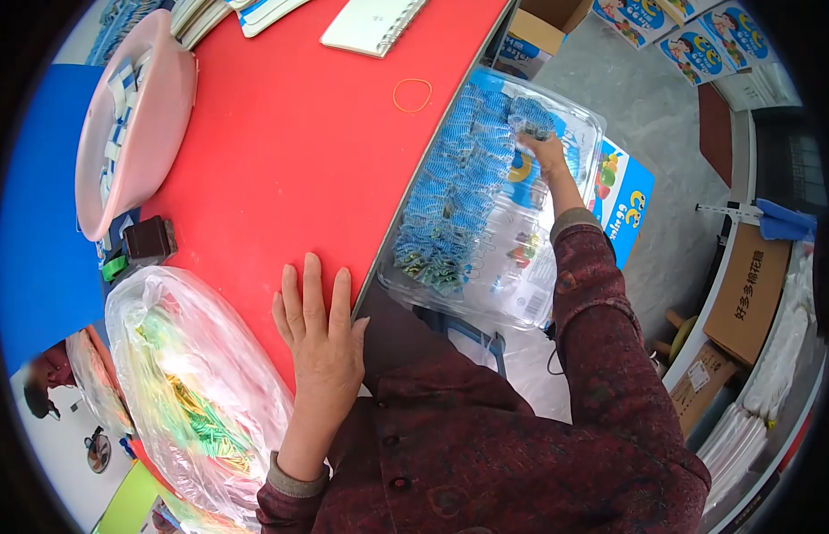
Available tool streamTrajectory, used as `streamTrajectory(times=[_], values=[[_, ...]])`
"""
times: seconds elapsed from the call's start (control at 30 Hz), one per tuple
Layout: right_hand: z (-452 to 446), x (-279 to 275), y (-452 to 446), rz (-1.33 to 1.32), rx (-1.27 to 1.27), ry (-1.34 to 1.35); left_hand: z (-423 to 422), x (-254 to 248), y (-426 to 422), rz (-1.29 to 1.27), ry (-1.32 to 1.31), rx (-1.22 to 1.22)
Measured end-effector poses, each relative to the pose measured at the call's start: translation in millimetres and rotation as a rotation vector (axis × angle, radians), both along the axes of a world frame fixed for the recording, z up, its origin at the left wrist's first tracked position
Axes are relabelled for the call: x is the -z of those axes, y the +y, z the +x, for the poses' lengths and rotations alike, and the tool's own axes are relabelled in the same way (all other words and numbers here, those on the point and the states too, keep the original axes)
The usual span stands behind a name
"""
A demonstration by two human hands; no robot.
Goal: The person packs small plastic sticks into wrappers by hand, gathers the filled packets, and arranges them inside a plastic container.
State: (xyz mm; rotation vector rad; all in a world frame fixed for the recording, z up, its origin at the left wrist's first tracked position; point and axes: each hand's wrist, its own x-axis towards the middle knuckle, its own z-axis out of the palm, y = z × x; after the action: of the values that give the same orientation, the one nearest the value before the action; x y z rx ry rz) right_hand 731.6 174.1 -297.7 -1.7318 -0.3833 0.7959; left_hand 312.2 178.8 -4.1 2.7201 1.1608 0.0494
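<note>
My left hand (321,343) lies open, fingers spread, at the edge of the red tabletop (290,116). Beyond the table's right edge, my right hand (546,153) has its fingers closed on a blue-and-white striped bundle (532,117). That hand is over a clear plastic tray (588,125). Rows of similar striped bundles (459,178) fill the tray's left side, while printed packaging shows through its bare right part. A thin yellow rubber band (413,95) rests on the red surface, left of the tray.
A pink basin (152,133) holds blue-and-white pieces. Nearby are a dark box (150,239), a clear bag (196,383) with green and yellow strips, and a spiral notebook (370,25). Cartons (746,294) stand at right. Part of another person (51,378) shows at lower left.
</note>
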Motion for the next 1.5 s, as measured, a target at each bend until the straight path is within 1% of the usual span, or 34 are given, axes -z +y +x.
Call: streamTrajectory(times=[0.07, 0.1, 0.13, 0.2, 0.23, 0.27, 0.3, 0.33, 0.4, 0.43, 0.5, 0.53, 0.6, 0.63, 0.67, 0.7, 0.73, 0.8, 0.83, 0.97, 1.03, 1.1, 1.17, 1.2, 1.27, 1.3, 1.37, 1.4, 1.43, 1.47, 1.5], values=[[9.0, 6.5, -0.9, -0.123, -0.091, 0.031, -0.7, 1.1, 0.5, -0.006, 0.001, 0.001], [14.7, 4.6, 0.7, -0.229, -0.18, -0.086, -0.2, 1.4, 0.9, -0.005, -0.007, 0.003], [18.8, 2.8, 3.2, -0.233, -0.181, -0.084, 0.4, 1.5, 1.0, -0.008, -0.006, 0.002], [26.5, -3.3, 5.5, -0.609, -0.28, -0.378, 0.4, 1.2, 0.6, -0.011, -0.004, -0.004], [33.8, 9.0, 5.0, -0.611, -0.28, -0.378, 0.4, 1.8, 0.8, -0.013, -0.006, -0.004], [40.4, 20.9, 5.0, -0.626, -0.324, -0.45, 0.6, 2.2, 0.9, -0.009, -0.006, -0.002], [37.2, 16.2, 7.2, -0.64, -0.368, -0.52, 0.0, 2.6, 1.0, -0.004, -0.005, -0.001], [33.6, 11.4, 6.4, -0.641, -0.369, -0.519, -0.3, 2.5, 0.8, -0.005, -0.004, -0.002], [28.2, 1.4, 2.0, -0.507, -0.186, -0.105, -0.1, 2.1, 0.9, -0.012, -0.002, -0.007], [29.4, 11.5, -1.6, -0.508, -0.186, -0.106, -0.3, 2.5, 0.9, -0.013, -0.003, -0.007], [27.5, 32.0, -8.6, -0.131, -0.042, -0.03, -0.7, 3.1, 1.3, -0.006, -0.005, -0.001], [19.0, 30.5, -8.7, -0.132, -0.043, -0.031, -0.4, 2.6, 1.2, -0.006, -0.006, -0.002], [-3.0, 30.9, -9.5, -0.12, 0.217, -0.188, 0.5, 1.1, 0.8, -0.008, 0.001, -0.007], [-3.5, 42.3, -8.8, -0.119, 0.216, -0.189, 0.1, 1.9, 0.9, -0.007, 0.0, -0.008], [-6.3, 54.7, -5.4, -0.188, 0.281, -0.398, -0.5, 3.3, 1.0, -0.003, -0.004, -0.002], [-11.8, 53.2, -1.9, -0.257, 0.344, -0.608, -1.2, 3.6, 1.2, 0.001, -0.008, 0.004], [-14.3, 50.2, 0.2, -0.255, 0.342, -0.607, -1.5, 2.9, 1.3, 0.002, -0.007, 0.002], [-21.9, 34.9, 9.4, -0.418, 0.234, -0.43, -0.8, 2.4, 0.7, -0.007, -0.011, -0.004], [-27.9, 29.4, 13.8, -0.521, 0.161, -0.445, -0.7, 2.7, 0.7, -0.007, -0.012, -0.006], [-35.7, 21.3, 16.0, -0.5, 0.145, -0.464, -0.6, 1.2, -0.1, -0.003, -0.017, -0.015], [-25.7, 26.6, 8.5, -0.379, 0.16, -0.485, -0.3, 0.3, 0.3, -0.01, -0.023, -0.028], [-21.1, 24.6, 2.4, -0.37, 0.159, -0.498, -1.1, 0.8, 0.6, 0.001, -0.039, -0.012], [-19.4, 17.6, -0.9, -0.38, 0.218, -0.569, -1.2, -0.1, 0.2, -0.001, -0.048, -0.02], [-16.6, 12.6, -2.4, -0.417, 0.209, -0.575, -1.2, -0.8, -0.1, -0.001, -0.055, -0.02], [-2.0, 16.0, -1.6, -0.591, 0.007, -0.623, -2.1, -0.8, 0.2, 0.006, -0.078, -0.018], [-0.6, 8.4, -0.6, -0.762, -0.158, -0.562, -3.0, 0.0, 0.2, 0.007, -0.087, -0.018], [9.5, 25.2, -1.8, -0.736, -0.152, -0.566, -4.5, 0.4, 0.0, 0.006, -0.085, -0.049], [5.0, 22.7, -4.9, -0.553, -0.054, -0.601, -5.4, 1.9, 0.7, 0.021, -0.092, -0.028], [11.4, 30.0, -3.4, -0.643, -0.035, -0.615, -6.9, 3.7, 1.0, 0.035, -0.095, -0.012], [26.1, 48.7, -6.2, -0.732, -0.02, -0.628, -8.2, 6.1, 1.1, 0.042, -0.101, -0.006], [58.5, 96.2, -15.7, -0.508, -0.024, -0.564, -9.4, 7.8, 1.3, 0.049, -0.101, -0.01]])
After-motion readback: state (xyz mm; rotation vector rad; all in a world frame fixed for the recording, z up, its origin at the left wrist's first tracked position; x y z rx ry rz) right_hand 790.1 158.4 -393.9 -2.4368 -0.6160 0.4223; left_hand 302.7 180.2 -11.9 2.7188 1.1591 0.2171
